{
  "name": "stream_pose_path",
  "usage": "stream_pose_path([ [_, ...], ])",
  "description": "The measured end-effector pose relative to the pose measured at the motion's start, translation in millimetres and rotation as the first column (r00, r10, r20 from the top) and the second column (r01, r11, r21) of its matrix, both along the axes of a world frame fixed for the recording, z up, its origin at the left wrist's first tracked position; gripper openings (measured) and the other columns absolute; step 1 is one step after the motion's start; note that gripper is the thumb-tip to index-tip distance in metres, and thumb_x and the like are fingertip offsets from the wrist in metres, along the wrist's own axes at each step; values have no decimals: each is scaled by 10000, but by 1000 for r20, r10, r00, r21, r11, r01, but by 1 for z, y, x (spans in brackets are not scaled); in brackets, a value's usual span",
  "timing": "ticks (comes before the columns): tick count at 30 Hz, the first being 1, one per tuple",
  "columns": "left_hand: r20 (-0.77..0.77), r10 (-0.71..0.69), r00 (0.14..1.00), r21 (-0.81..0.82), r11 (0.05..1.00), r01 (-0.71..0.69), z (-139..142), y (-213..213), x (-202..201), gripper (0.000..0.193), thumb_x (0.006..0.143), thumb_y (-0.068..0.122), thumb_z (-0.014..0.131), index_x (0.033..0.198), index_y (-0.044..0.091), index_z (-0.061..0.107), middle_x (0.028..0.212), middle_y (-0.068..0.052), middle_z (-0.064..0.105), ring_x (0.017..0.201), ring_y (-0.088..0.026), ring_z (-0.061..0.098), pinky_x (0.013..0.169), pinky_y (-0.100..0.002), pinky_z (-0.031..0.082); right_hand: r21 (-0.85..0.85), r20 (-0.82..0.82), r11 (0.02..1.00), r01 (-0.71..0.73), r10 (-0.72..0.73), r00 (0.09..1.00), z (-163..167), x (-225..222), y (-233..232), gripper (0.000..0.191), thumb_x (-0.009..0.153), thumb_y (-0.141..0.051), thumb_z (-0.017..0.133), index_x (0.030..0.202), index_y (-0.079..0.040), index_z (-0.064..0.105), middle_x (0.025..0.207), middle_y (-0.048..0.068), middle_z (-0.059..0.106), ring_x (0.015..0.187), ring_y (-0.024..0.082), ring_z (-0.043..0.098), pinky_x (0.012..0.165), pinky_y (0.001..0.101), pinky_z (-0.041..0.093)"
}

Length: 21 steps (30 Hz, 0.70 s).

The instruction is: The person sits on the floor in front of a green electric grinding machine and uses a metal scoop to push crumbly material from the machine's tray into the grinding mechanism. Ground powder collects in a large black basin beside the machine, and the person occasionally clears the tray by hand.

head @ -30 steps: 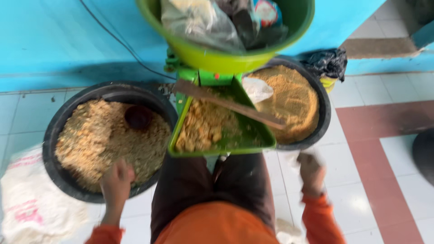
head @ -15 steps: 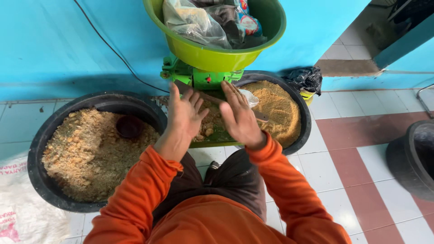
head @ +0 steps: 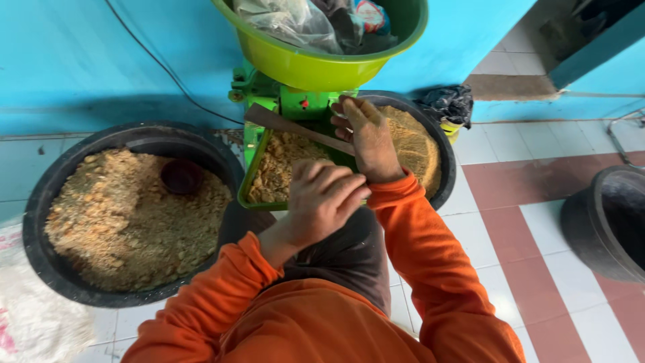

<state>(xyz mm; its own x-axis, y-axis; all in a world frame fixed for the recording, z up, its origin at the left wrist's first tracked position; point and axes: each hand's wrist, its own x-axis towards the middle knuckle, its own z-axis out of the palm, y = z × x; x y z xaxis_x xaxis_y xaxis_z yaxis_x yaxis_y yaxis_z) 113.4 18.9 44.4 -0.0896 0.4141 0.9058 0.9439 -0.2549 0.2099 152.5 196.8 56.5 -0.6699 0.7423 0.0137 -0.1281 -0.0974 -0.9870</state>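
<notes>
Tiled floor, blue wall | left hand point(head: 322, 198) open, palm down over green tray point(head: 250, 176) | right hand point(head: 368, 138) open, empty grip

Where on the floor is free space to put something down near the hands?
Bare tiles lie to the right, between the rear black tub and the dark bucket. It is crowded around the green tray, where the left hand and right hand are, beside the big black tub.

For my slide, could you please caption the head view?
Left hand and right hand meet over a green tray of coarse meal, between two black tubs.
</notes>
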Motion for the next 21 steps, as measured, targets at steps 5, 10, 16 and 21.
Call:
stream_pose_path([
  [5,-88,-163,983,80,982,170,7,13,35,354,978,387,819,1196,127,718,1088,13,606,1001,-201,557,928,-417,398,734,69,641,226,-401,913,23,22,29,294,1030,-289,645,1139,-27,721,1072,152,754,924,269,732,803,347,567],
  [10,-69,-482,874,30,874,484,18,33,111,275,957,327,783,1191,196,720,1102,17,635,1069,-183,586,988,-405,409,999,32,30,-13,-825,565,46,61,79,184,910,-208,681,904,-33,737,947,195,711,899,387,677,767,495,545],
  [16,150,-757,635,4,643,766,23,29,143,116,1017,199,733,1125,218,694,1117,83,660,1103,-142,612,958,-331,416,972,204,176,-158,-961,187,57,100,99,263,827,-322,699,958,-101,753,1004,164,693,952,396,642,769,527,524],
  [21,172,-931,323,45,335,941,0,12,139,44,1065,178,668,1100,205,672,1136,70,668,1111,-152,646,1001,-333,459,347,487,684,642,-716,500,80,112,106,389,940,-474,672,1091,-116,695,1128,150,638,1036,350,623,870,472,524],
])
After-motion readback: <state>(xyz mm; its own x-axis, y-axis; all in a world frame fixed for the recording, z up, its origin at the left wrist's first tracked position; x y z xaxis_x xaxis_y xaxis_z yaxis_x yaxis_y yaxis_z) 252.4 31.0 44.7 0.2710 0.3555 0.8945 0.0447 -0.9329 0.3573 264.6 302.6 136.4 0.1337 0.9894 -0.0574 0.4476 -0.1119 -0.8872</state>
